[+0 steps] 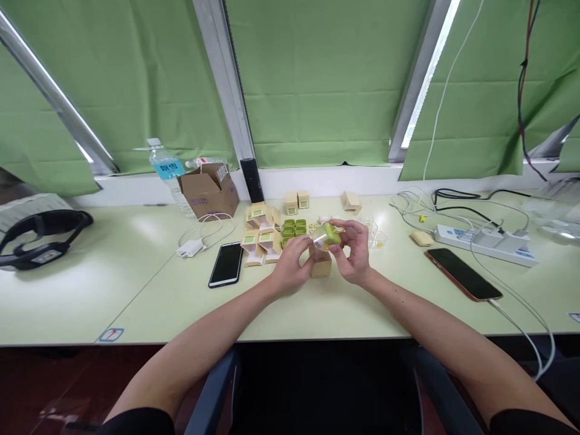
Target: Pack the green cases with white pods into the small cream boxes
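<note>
Clear cup with a green end (322, 239), held tilted just above a small cardboard box (321, 269) near the front middle of the pale table (335, 314). Right hand (354, 254) pinches the cup's green end between thumb and fingers. Left hand (292, 264) is bent, fingertips by the cup's clear end and the box's upper edge; cannot tell whether it grips either.

Just behind the left hand: green square containers (294, 228) in a cluster, open cardboard boxes (263, 232) to their left. Past the right hand, clear plastic pieces (379, 240). Further back, a pale carton (351, 202) on its own.

Outward left: white-framed phone (226, 264), white charger (190, 248), brown carton (211, 196), water bottle (167, 166), black headset (43, 241). Outward right: orange-edged phone (464, 275), cabled, near a power strip (487, 243). Green blinds (326, 78) hang behind.
</note>
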A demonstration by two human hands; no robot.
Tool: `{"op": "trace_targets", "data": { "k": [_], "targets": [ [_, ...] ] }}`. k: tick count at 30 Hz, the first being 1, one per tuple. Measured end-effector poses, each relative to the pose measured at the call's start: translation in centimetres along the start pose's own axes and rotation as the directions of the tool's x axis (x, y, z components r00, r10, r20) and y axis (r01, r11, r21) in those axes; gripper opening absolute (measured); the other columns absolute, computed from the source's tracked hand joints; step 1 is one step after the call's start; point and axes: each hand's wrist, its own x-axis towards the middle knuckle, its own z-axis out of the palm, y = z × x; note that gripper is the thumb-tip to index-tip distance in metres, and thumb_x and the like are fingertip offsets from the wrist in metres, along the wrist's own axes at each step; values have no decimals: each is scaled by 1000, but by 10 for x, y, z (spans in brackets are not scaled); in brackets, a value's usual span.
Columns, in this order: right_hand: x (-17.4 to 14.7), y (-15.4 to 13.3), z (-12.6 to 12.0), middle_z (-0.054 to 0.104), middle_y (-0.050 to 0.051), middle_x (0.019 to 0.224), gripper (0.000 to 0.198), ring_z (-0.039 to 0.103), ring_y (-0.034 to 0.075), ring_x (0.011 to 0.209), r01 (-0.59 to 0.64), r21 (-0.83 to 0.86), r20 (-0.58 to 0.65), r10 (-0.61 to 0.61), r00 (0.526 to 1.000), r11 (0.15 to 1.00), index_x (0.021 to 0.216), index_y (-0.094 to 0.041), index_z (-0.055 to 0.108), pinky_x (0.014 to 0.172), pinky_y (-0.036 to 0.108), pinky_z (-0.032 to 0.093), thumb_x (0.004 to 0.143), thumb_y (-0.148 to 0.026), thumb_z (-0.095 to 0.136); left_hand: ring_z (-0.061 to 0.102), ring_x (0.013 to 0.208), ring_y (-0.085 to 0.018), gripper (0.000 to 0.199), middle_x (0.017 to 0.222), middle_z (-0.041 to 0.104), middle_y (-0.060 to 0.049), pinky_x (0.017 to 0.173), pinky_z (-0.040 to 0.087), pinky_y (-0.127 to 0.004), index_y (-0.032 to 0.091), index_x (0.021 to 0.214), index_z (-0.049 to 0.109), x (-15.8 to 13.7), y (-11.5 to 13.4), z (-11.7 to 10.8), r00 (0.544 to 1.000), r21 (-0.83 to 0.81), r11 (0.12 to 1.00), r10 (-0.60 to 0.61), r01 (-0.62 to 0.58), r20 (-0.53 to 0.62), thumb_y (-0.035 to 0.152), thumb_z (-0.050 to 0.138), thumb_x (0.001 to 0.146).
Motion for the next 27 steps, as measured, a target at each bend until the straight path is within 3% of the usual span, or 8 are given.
{"op": "trace_targets", "data": {
  "k": [6,15,24,27],
  "targets": [
    [-5,6,4,63,13,130,43,69,17,75,-4,-20,140,7,990,1000,138,-31,36,48,28,47,101,-33,60,65,113,-27,29,121,71,-9,99,50,-43,23,121,63,1,-1,-2,999,-25,999,25,-25,-21,19,54,94],
    [-2,17,-9,67,10,126,49,66,15,66,-61,-192,128,87,988,980,131,-30,43,47,28,42,90,-25,69,60,130,-28,53,141,66,-10,112,47,-47,23,138,60,0,-24,2,994,-82,991,-109,106,-30,15,49,87],
    [8,10,-15,77,7,114,29,67,18,65,100,-319,235,-23,972,943,110,-27,59,55,32,50,85,-27,72,60,131,-28,66,145,64,-9,114,46,-49,23,143,57,4,-21,0,994,-135,985,-112,110,-9,10,48,78],
    [8,10,-15,78,7,109,26,68,20,69,110,-364,300,5,954,925,108,-26,61,60,34,51,84,-27,71,60,132,-28,68,148,63,-9,114,46,-48,24,144,56,4,-22,-1,995,-150,984,-100,97,-7,9,49,78]
  ]
}}
